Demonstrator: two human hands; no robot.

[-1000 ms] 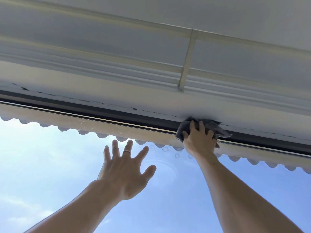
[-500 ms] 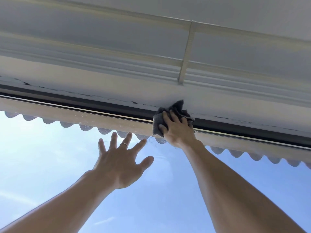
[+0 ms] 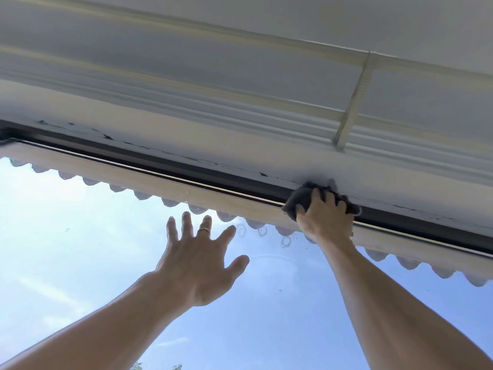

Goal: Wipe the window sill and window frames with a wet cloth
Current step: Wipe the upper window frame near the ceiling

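Observation:
I look steeply up at the top of a window. A dark window frame (image 3: 186, 170) runs from upper left to lower right above the glass (image 3: 66, 249). My right hand (image 3: 324, 221) grips a bunched dark grey cloth (image 3: 301, 197) and presses it against the dark frame where it meets the white surface above. My left hand (image 3: 198, 259) is spread flat with straight fingers against the glass, a ring on one finger. It holds nothing.
A beige scalloped awning edge (image 3: 165, 192) hangs outside just below the frame. White ridged trim with a thin bracket (image 3: 354, 102) runs overhead. Cracked paint (image 3: 106, 136) lines the white strip above the frame. Water drops (image 3: 262, 231) sit on the glass. Treetops (image 3: 137, 365) show at the bottom.
My right hand slid the cloth left along the frame, then back to the right. My left hand stayed spread on the glass.

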